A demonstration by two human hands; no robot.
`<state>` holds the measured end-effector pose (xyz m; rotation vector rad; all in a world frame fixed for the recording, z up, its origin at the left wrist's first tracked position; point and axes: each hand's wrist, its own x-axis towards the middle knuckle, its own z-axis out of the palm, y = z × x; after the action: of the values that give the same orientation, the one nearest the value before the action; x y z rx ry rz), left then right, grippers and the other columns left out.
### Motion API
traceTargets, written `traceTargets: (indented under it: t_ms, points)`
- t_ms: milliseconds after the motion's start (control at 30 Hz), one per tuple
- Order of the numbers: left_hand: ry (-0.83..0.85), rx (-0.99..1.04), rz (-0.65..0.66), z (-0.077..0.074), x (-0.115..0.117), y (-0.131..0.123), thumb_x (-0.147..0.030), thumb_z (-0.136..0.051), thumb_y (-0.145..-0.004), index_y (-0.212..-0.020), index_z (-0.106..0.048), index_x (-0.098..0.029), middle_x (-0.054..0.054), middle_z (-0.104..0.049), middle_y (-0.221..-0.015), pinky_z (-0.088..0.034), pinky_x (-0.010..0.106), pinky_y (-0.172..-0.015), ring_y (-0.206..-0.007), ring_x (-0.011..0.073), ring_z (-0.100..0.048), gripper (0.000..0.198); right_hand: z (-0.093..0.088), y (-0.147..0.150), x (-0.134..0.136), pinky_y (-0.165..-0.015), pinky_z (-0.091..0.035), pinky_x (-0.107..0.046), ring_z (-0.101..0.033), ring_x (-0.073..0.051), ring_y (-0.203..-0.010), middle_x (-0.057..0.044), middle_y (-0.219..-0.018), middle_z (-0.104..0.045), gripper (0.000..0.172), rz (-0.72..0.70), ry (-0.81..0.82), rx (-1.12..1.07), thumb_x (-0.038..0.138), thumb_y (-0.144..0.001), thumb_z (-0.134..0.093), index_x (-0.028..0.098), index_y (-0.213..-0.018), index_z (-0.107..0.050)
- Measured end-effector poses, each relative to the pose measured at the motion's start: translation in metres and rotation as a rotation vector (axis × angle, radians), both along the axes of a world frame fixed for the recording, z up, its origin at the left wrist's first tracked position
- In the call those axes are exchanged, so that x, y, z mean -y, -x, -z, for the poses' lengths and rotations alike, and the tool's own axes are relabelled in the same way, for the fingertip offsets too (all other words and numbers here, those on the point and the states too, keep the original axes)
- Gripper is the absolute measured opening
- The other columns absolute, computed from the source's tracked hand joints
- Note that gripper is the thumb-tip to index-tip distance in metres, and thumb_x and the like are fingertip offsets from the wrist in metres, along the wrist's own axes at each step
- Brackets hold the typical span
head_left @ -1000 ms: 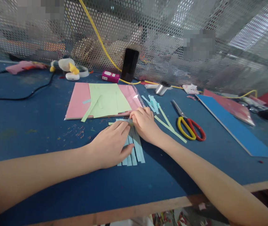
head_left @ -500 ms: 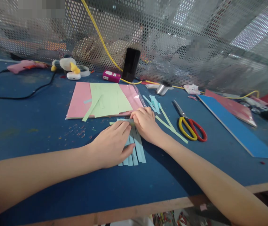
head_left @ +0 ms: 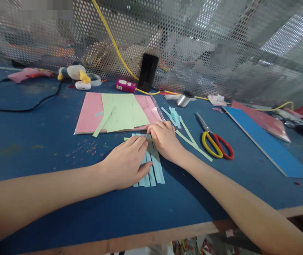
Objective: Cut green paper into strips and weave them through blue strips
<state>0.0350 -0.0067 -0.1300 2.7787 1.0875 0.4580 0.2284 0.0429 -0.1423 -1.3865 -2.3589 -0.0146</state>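
The person's 2 bare hands work on a dark blue work table (head_left: 26, 148). The left hand (head_left: 123, 164) lies over a group of long pale blue paper strips (head_left: 152, 170), which are set side by side on the table and point toward the person. Its fingers are close together and press down on the upper part of the strips, and the thumb stands out to the side. The right hand (head_left: 164, 141) is just beside it, with the fingers bent and close together, pressing at the top ends of the strips. A thin pale green paper strip (head_left: 132, 139) lies across these ends, under the fingertips of both hands. I cannot tell if either hand pinches it.

Just above the right hand is a pink paper sheet (head_left: 87, 113) with a wide light green paper sheet (head_left: 119, 113) on it. To the right lie loose pale green strips (head_left: 191, 141), small pale blue strips (head_left: 174, 117), and steel scissors with yellow and red handles (head_left: 215, 147). Farther right is a flat bright blue board (head_left: 268, 148).
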Motion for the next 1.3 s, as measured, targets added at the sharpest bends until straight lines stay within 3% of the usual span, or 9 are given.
traceTargets:
  t_ms: [1067,1300]
  points:
    - [0.002,0.004,0.005,0.001,0.001,0.0,-0.04,-0.041,-0.097,-0.124,-0.053,-0.006,0.019,-0.054,-0.126,-0.046,0.047,-0.102,-0.123,0.0332,-0.048,0.045,-0.003,0.003,0.003,-0.086,-0.033,-0.04,-0.046,-0.027,-0.103,-0.005,-0.104,-0.065,0.027,-0.015,0.032,0.016,0.023,-0.102,-0.031,0.022,-0.094,-0.056]
    - [-0.016,0.002,0.001,0.002,0.001,0.001,-0.041,-0.04,-0.097,-0.121,-0.055,-0.006,0.02,-0.055,-0.126,-0.047,0.048,-0.1,-0.122,0.0341,-0.05,0.045,-0.028,-0.006,0.005,-0.093,-0.037,-0.04,-0.051,-0.024,-0.1,-0.005,-0.099,-0.068,0.024,-0.049,-0.005,-0.175,0.017,-0.098,-0.037,0.022,-0.094,-0.061]
